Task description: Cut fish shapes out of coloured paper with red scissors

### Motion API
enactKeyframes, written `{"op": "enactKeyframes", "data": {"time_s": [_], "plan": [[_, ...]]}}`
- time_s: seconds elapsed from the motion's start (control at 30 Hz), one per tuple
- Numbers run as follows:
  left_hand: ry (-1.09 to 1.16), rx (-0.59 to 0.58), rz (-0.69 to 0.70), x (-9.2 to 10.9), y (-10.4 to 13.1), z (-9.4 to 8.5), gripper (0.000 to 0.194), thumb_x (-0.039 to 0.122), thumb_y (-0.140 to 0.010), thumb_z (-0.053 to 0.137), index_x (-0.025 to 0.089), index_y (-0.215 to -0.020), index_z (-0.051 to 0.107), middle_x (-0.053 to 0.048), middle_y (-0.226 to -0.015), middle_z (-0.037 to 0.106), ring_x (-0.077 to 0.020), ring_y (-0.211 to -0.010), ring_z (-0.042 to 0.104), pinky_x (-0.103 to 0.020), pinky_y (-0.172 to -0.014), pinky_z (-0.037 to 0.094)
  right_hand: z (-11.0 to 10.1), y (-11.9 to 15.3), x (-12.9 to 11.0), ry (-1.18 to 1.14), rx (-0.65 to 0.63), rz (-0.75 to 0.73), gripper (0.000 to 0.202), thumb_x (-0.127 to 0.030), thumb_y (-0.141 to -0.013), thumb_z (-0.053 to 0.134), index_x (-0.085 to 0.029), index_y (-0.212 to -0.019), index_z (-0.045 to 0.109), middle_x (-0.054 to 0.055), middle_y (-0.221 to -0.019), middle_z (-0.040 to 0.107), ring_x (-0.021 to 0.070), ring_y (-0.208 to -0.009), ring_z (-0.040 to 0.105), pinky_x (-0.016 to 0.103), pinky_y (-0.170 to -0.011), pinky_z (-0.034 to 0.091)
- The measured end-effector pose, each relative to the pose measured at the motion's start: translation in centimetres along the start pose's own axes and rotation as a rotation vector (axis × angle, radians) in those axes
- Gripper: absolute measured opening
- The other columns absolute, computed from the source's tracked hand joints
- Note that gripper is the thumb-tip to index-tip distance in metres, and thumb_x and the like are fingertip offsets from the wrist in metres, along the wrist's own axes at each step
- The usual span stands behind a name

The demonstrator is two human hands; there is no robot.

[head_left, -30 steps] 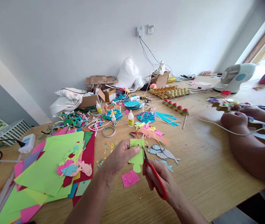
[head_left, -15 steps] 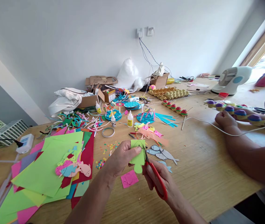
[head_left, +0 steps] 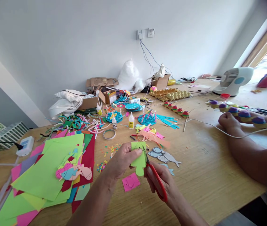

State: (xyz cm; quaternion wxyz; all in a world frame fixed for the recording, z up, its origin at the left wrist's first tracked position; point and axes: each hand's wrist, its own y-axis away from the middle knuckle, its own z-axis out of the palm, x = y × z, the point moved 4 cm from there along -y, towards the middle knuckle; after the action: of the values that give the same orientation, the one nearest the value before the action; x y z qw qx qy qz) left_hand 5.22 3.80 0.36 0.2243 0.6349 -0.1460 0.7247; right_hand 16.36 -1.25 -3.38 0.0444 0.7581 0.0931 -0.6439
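A piece of light green paper (head_left: 138,163) with a fish outline drawn on it is pinched in my left hand (head_left: 126,158), thumb on top. My right hand (head_left: 160,179) is closed around red-handled scissors (head_left: 159,180), whose blades meet the paper's right edge. Part of the outline, at the lower end, is cut to a rounded shape. Just below lies a pink paper square (head_left: 130,182) with a fish drawn on it. Grey fish cutouts (head_left: 165,156) rest to the right of my hands.
Coloured paper sheets (head_left: 41,169) with fish cutouts (head_left: 71,169) on them spread at the left. Glue bottles (head_left: 131,121), a tape roll (head_left: 109,134) and paper scraps (head_left: 151,133) stand or lie beyond. Another person's arm (head_left: 241,147) rests at the right, near a white cable (head_left: 208,126).
The scissors' handles have drawn slightly closer together, with the blades at the green paper's right edge. Both hands stay almost in place.
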Motion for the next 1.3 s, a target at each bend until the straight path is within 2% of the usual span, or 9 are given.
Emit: {"op": "enactKeyframes", "data": {"time_s": [0.2, 0.37, 0.6, 0.8, 1.1, 1.3], "plan": [[-0.043, 0.001, 0.016, 0.17, 0.05, -0.07, 0.026, 0.038, -0.079, 0.055, 0.016, -0.066, 0.050, 0.004, -0.055, 0.048, -0.0066, -0.046, 0.040, -0.019, -0.044, 0.033, 0.05, -0.07, -0.11, -0.010, 0.000, -0.011, 0.052, -0.066, -0.082, 0.037, -0.020, -0.057, 0.040, -0.006, -0.038, 0.036, 0.0074, -0.035, 0.030, 0.021, -0.039, 0.023], [-0.089, 0.014, 0.040, 0.42, 0.17, 0.10, 0.029, 0.038, -0.081, 0.052, 0.016, -0.063, 0.050, 0.003, -0.055, 0.048, -0.0072, -0.048, 0.041, -0.019, -0.045, 0.031, 0.20, -0.15, -0.21, -0.014, -0.006, -0.025, 0.052, -0.065, -0.084, 0.037, -0.020, -0.058, 0.041, -0.006, -0.040, 0.038, 0.0076, -0.037, 0.030, 0.021, -0.041, 0.024], [-0.045, -0.011, 0.014, -0.11, 0.09, 0.19, 0.026, 0.036, -0.079, 0.054, 0.016, -0.063, 0.049, 0.004, -0.054, 0.046, -0.0068, -0.046, 0.039, -0.019, -0.045, 0.031, 0.05, -0.16, -0.29, -0.020, -0.012, -0.034, 0.054, -0.068, -0.082, 0.036, -0.020, -0.060, 0.044, -0.006, -0.041, 0.039, 0.0082, -0.038, 0.032, 0.021, -0.041, 0.025], [-0.006, -0.020, -0.029, -0.56, 0.04, -0.14, 0.023, 0.035, -0.078, 0.055, 0.015, -0.066, 0.053, 0.003, -0.057, 0.051, -0.0074, -0.046, 0.043, -0.019, -0.044, 0.034, 0.03, -0.06, 0.10, -0.019, -0.019, -0.035, 0.052, -0.066, -0.083, 0.037, -0.020, -0.059, 0.043, -0.006, -0.042, 0.038, 0.0078, -0.037, 0.032, 0.021, -0.040, 0.024], [0.036, 0.024, -0.053, 0.20, 0.11, -0.11, 0.021, 0.032, -0.069, 0.061, 0.015, -0.061, 0.053, 0.004, -0.051, 0.049, -0.0056, -0.043, 0.039, -0.018, -0.041, 0.029, 0.00, -0.09, -0.16, -0.016, -0.026, 0.030, 0.052, -0.069, -0.079, 0.038, -0.021, -0.057, 0.038, -0.006, -0.040, 0.035, 0.0075, -0.036, 0.030, 0.021, -0.037, 0.022], [0.022, 0.041, -0.070, -0.22, 0.03, -0.49, 0.021, 0.033, -0.067, 0.062, 0.014, -0.062, 0.055, 0.004, -0.052, 0.051, -0.0059, -0.043, 0.040, -0.018, -0.042, 0.029, -0.07, -0.19, -0.12, 0.014, -0.031, 0.002, 0.049, -0.064, -0.081, 0.038, -0.022, -0.057, 0.037, -0.006, -0.040, 0.035, 0.0077, -0.036, 0.031, 0.021, -0.037, 0.023]]}}
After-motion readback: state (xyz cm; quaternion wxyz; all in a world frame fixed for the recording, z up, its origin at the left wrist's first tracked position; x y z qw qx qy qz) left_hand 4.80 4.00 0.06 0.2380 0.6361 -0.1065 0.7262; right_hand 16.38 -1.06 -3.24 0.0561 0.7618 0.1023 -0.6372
